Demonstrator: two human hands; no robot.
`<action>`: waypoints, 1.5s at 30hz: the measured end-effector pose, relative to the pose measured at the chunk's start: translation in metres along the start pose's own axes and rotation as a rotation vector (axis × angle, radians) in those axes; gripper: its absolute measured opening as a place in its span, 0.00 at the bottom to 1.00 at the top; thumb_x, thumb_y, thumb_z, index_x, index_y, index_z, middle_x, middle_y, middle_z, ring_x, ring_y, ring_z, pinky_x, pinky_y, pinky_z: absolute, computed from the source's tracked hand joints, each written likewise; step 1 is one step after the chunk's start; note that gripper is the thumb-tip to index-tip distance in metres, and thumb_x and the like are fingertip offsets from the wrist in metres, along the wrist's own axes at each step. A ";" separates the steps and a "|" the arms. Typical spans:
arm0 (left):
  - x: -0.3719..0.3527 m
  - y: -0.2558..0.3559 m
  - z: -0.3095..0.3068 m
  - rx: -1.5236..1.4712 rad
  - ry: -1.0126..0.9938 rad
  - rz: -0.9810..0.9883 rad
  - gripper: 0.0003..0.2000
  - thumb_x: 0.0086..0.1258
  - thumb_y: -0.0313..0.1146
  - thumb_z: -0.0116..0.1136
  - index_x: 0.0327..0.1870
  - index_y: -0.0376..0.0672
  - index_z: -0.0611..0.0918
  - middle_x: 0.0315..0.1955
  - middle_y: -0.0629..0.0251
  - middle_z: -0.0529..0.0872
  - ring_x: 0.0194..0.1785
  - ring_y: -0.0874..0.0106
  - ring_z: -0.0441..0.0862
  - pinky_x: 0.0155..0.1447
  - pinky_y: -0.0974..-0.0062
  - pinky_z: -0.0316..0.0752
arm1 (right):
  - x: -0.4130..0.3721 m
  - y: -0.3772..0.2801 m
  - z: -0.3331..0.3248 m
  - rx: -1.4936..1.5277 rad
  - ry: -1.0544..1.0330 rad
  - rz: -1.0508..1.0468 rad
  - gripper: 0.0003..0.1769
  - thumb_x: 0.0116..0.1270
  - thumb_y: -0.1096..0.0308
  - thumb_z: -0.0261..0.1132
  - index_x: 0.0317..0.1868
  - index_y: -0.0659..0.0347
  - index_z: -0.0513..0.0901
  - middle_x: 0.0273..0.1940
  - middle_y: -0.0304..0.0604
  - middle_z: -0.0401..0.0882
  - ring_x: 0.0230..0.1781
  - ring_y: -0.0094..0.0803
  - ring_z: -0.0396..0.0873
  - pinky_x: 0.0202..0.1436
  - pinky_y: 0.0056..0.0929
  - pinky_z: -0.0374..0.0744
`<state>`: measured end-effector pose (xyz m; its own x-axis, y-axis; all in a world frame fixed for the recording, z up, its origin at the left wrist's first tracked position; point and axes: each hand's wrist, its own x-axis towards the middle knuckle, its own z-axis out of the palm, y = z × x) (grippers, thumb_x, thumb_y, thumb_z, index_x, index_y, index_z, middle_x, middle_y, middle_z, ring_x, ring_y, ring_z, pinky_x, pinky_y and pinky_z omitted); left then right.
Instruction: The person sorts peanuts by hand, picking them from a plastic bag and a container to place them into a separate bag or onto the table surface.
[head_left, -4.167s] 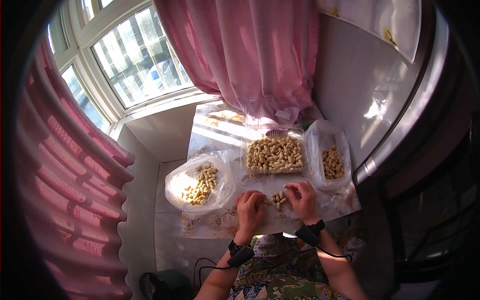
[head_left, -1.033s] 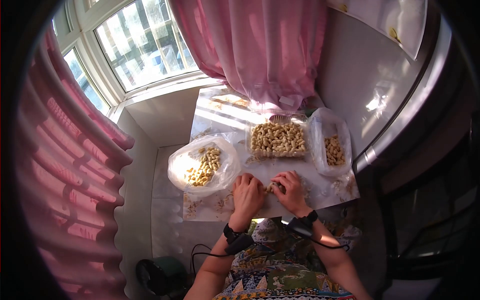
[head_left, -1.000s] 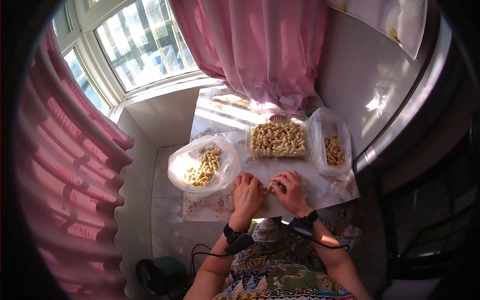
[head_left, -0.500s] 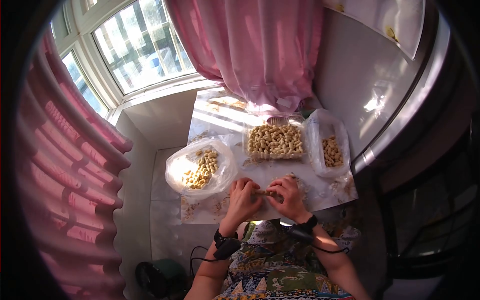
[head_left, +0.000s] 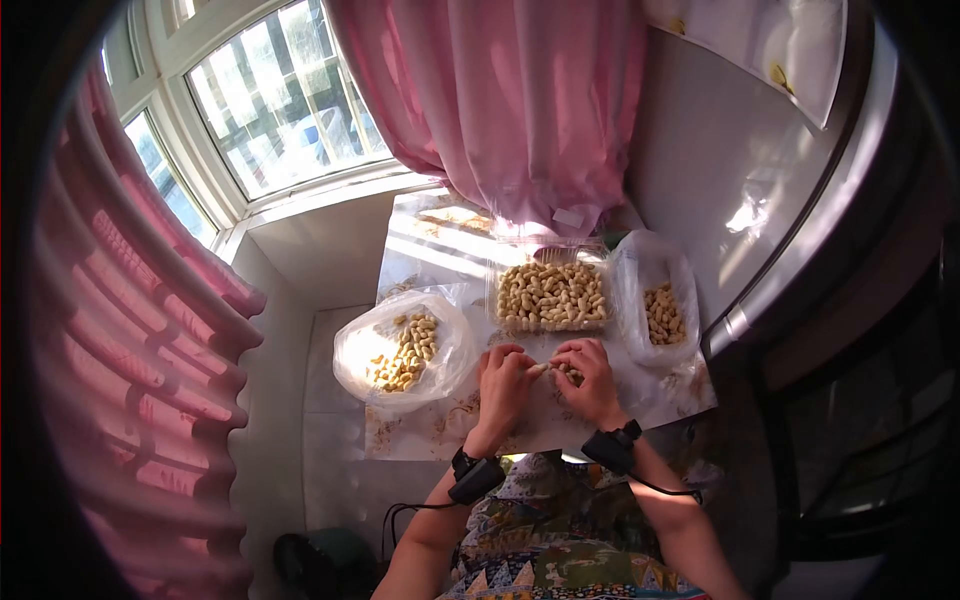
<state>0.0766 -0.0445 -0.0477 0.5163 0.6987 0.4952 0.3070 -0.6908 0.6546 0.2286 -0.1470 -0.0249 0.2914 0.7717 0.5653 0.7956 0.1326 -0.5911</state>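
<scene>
My left hand [head_left: 506,384] and my right hand [head_left: 586,380] meet over the front of the table, fingers bent and pinched. Between their fingertips is a small pale peanut piece [head_left: 540,368]. Brownish peanut shell [head_left: 572,374] shows beneath the curled fingers of my right hand. Just beyond the hands stands a clear plastic box [head_left: 550,325] full of unshelled peanuts [head_left: 552,290]. To the left, an open plastic bag [head_left: 455,365] has pale peanuts [head_left: 412,350] in it. Another plastic bag [head_left: 645,262], at the right, holds more peanuts [head_left: 664,316].
A flower-patterned cloth covers the table [head_left: 395,430]. Pink curtains [head_left: 500,110] hang behind it and at the left, beside a sunlit window [head_left: 290,100]. Black wrist devices [head_left: 475,477] with cables are on both wrists. A dark green round object [head_left: 335,560] is on the floor.
Both hands have moved slightly up the view and turned. The peanut held across the fingertips now shows as a small pale piece, with shell under my right fingers.
</scene>
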 end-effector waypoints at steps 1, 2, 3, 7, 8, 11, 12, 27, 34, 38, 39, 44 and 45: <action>0.000 0.001 0.002 -0.089 0.020 -0.040 0.08 0.67 0.34 0.72 0.41 0.42 0.87 0.52 0.60 0.85 0.59 0.54 0.78 0.64 0.57 0.74 | 0.000 -0.007 -0.002 0.089 0.040 0.020 0.12 0.60 0.72 0.73 0.46 0.55 0.89 0.50 0.41 0.83 0.57 0.44 0.78 0.65 0.43 0.76; -0.002 0.002 0.005 -0.177 0.040 -0.081 0.07 0.69 0.34 0.70 0.41 0.41 0.87 0.52 0.59 0.85 0.59 0.54 0.79 0.64 0.58 0.74 | 0.000 -0.011 -0.003 0.129 0.053 0.011 0.15 0.60 0.72 0.73 0.49 0.55 0.88 0.52 0.43 0.83 0.58 0.45 0.78 0.65 0.44 0.76; -0.004 0.002 0.006 -0.178 0.040 -0.084 0.07 0.69 0.34 0.70 0.41 0.41 0.87 0.52 0.59 0.85 0.59 0.54 0.79 0.64 0.58 0.74 | -0.001 -0.011 -0.003 0.128 0.050 0.013 0.15 0.60 0.72 0.73 0.49 0.55 0.88 0.52 0.43 0.83 0.58 0.45 0.78 0.65 0.44 0.76; -0.010 0.005 0.005 -0.174 0.053 -0.055 0.06 0.71 0.33 0.69 0.41 0.40 0.87 0.50 0.58 0.86 0.58 0.53 0.79 0.63 0.57 0.74 | -0.008 -0.002 0.005 0.088 0.036 -0.072 0.13 0.63 0.71 0.75 0.49 0.56 0.88 0.52 0.42 0.84 0.57 0.47 0.79 0.64 0.45 0.76; -0.011 0.006 0.003 -0.180 0.048 -0.042 0.06 0.71 0.33 0.68 0.41 0.41 0.88 0.50 0.58 0.86 0.58 0.53 0.79 0.63 0.57 0.75 | -0.011 0.003 0.008 0.076 0.030 -0.089 0.12 0.64 0.70 0.75 0.48 0.56 0.88 0.51 0.42 0.85 0.56 0.47 0.79 0.64 0.45 0.76; -0.010 0.006 0.002 -0.233 0.027 -0.021 0.05 0.72 0.32 0.68 0.42 0.41 0.88 0.53 0.58 0.87 0.60 0.55 0.79 0.65 0.59 0.74 | -0.009 -0.002 0.007 0.094 0.036 -0.059 0.11 0.65 0.70 0.76 0.47 0.57 0.87 0.50 0.42 0.85 0.55 0.47 0.80 0.63 0.45 0.77; -0.010 0.008 0.000 -0.233 0.024 -0.023 0.05 0.72 0.32 0.68 0.42 0.41 0.88 0.53 0.58 0.87 0.60 0.55 0.79 0.65 0.59 0.74 | -0.009 -0.002 0.006 0.095 0.036 -0.056 0.11 0.65 0.70 0.76 0.47 0.57 0.87 0.50 0.42 0.85 0.55 0.47 0.80 0.63 0.45 0.77; -0.009 0.010 -0.003 -0.220 -0.020 -0.025 0.04 0.72 0.27 0.66 0.43 0.39 0.87 0.52 0.59 0.87 0.59 0.56 0.80 0.63 0.61 0.76 | -0.012 -0.005 0.002 0.082 0.039 -0.040 0.10 0.65 0.70 0.76 0.44 0.59 0.85 0.48 0.43 0.86 0.54 0.48 0.81 0.60 0.43 0.80; -0.005 0.018 -0.006 -0.224 -0.018 0.001 0.05 0.70 0.27 0.67 0.44 0.42 0.88 0.51 0.60 0.87 0.59 0.54 0.80 0.62 0.59 0.76 | -0.013 -0.005 0.000 0.089 0.020 -0.006 0.07 0.69 0.68 0.74 0.40 0.61 0.85 0.47 0.43 0.86 0.54 0.47 0.81 0.60 0.42 0.80; -0.007 0.013 -0.004 -0.232 -0.038 0.013 0.04 0.71 0.25 0.65 0.44 0.40 0.87 0.52 0.59 0.86 0.60 0.55 0.80 0.65 0.60 0.75 | -0.013 -0.001 0.002 0.106 -0.010 -0.030 0.07 0.73 0.66 0.71 0.41 0.61 0.86 0.47 0.44 0.86 0.53 0.47 0.81 0.59 0.43 0.79; -0.008 0.012 -0.004 -0.232 -0.037 0.011 0.04 0.71 0.25 0.65 0.44 0.40 0.87 0.52 0.59 0.86 0.60 0.55 0.80 0.65 0.60 0.75 | -0.013 -0.001 0.002 0.107 -0.012 -0.030 0.07 0.73 0.66 0.71 0.41 0.61 0.86 0.47 0.44 0.86 0.53 0.47 0.81 0.59 0.43 0.79; -0.008 0.010 -0.001 -0.239 -0.003 -0.026 0.03 0.73 0.27 0.64 0.41 0.39 0.86 0.52 0.59 0.87 0.58 0.55 0.80 0.63 0.60 0.76 | -0.012 -0.004 0.001 0.158 -0.006 0.039 0.10 0.72 0.66 0.71 0.48 0.60 0.88 0.48 0.45 0.86 0.54 0.47 0.81 0.63 0.44 0.77; -0.008 0.010 -0.001 -0.238 -0.003 -0.027 0.03 0.73 0.27 0.64 0.41 0.39 0.86 0.52 0.59 0.87 0.58 0.55 0.80 0.63 0.60 0.76 | -0.011 -0.007 0.000 0.158 -0.006 0.039 0.10 0.72 0.66 0.71 0.48 0.60 0.88 0.48 0.45 0.86 0.54 0.47 0.81 0.63 0.44 0.77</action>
<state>0.0745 -0.0567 -0.0441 0.5127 0.7155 0.4746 0.1235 -0.6084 0.7839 0.2199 -0.1565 -0.0274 0.3165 0.7820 0.5369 0.6902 0.1984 -0.6959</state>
